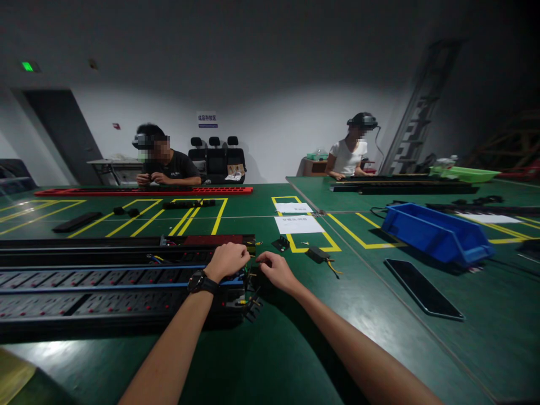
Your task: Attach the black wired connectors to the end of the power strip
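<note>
Long black power strips (126, 302) with rows of sockets and red dots lie side by side at the left, edged by a blue strip (105, 291). My left hand (229, 261), with a black watch on the wrist, is over their right end. Its fingers curl down among loose wires (250, 274), and what they grip is hidden. Just right of that end is my right hand (276, 270), its thumb and fingertips closed by the same wires. Whatever it pinches is too small to name. A black end piece (254, 308) with wires hangs out of the nearest strip.
Right of my hands lie a small black part (281, 243), a black box with yellow wires (318, 255) and paper sheets (298, 225). Farther right are a blue bin (434, 233) and a tablet (422, 288). Two people work across the green table (363, 337), one behind a red rail (228, 190).
</note>
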`<action>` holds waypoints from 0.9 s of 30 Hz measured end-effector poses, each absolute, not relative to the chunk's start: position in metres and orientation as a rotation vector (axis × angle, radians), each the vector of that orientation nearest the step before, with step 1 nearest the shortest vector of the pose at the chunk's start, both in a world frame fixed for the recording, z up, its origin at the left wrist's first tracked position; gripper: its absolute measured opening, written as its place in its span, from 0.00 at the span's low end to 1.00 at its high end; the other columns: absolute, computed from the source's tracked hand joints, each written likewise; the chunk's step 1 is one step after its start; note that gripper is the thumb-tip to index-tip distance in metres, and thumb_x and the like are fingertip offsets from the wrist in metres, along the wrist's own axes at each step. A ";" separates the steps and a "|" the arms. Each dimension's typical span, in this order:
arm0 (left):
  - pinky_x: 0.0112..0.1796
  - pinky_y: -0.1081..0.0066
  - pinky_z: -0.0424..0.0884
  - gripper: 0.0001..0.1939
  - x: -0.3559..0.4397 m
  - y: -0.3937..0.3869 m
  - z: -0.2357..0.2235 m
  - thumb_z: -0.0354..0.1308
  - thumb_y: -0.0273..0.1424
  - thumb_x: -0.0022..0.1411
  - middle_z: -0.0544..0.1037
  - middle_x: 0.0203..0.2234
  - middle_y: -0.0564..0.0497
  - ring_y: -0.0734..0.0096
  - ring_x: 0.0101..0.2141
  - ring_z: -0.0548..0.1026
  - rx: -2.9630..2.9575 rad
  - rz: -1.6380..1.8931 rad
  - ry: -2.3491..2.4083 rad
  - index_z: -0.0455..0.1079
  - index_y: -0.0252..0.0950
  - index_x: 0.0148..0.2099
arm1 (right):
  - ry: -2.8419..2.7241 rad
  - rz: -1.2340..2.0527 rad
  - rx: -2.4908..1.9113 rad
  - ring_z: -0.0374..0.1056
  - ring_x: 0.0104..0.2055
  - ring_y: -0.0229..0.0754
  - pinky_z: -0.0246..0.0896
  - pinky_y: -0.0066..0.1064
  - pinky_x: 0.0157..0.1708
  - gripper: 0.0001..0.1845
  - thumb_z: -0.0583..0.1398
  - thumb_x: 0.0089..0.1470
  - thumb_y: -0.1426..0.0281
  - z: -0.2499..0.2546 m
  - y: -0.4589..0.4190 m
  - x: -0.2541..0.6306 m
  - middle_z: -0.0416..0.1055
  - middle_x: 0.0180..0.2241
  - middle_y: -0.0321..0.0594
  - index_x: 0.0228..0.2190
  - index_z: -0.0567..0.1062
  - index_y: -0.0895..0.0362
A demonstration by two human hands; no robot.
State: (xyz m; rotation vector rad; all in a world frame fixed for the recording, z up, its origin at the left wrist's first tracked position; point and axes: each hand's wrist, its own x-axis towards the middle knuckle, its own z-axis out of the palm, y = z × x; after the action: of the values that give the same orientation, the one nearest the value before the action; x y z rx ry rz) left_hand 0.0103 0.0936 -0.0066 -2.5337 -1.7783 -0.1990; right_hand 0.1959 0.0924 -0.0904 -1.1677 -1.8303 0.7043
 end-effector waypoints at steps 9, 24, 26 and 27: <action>0.39 0.65 0.71 0.18 0.011 0.094 -0.007 0.47 0.36 0.67 0.83 0.35 0.42 0.55 0.38 0.81 -2.522 -0.181 -1.769 0.78 0.39 0.37 | -1.840 0.692 -1.179 0.70 0.35 0.41 0.61 0.30 0.36 0.15 0.56 0.50 0.76 -0.091 0.093 0.196 0.78 0.33 0.39 0.36 0.80 0.57; 0.39 0.66 0.70 0.17 0.010 0.093 -0.006 0.48 0.38 0.68 0.83 0.35 0.43 0.56 0.38 0.81 -2.541 -0.219 -1.771 0.78 0.40 0.37 | -1.754 0.784 -1.155 0.69 0.33 0.40 0.61 0.29 0.34 0.15 0.55 0.49 0.74 -0.094 0.097 0.197 0.77 0.32 0.37 0.37 0.79 0.57; 0.39 0.66 0.70 0.18 0.010 0.093 -0.006 0.48 0.38 0.68 0.83 0.34 0.43 0.57 0.38 0.81 -2.543 -0.215 -1.769 0.78 0.40 0.37 | -1.765 0.787 -1.158 0.69 0.32 0.40 0.61 0.29 0.33 0.15 0.55 0.49 0.74 -0.094 0.096 0.196 0.77 0.32 0.37 0.37 0.79 0.57; 0.40 0.66 0.70 0.18 0.010 0.093 -0.006 0.48 0.38 0.68 0.83 0.34 0.44 0.57 0.38 0.81 -2.545 -0.212 -1.768 0.78 0.40 0.37 | -1.771 0.784 -1.157 0.69 0.33 0.40 0.61 0.29 0.34 0.15 0.55 0.49 0.74 -0.093 0.096 0.196 0.77 0.33 0.37 0.37 0.79 0.57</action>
State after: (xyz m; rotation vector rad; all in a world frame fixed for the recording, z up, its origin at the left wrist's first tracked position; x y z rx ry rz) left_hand 0.0098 0.0926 -0.0062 -2.5446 -1.7679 -0.2117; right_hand 0.1964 0.0957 -0.0935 -1.1566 -1.7705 0.7838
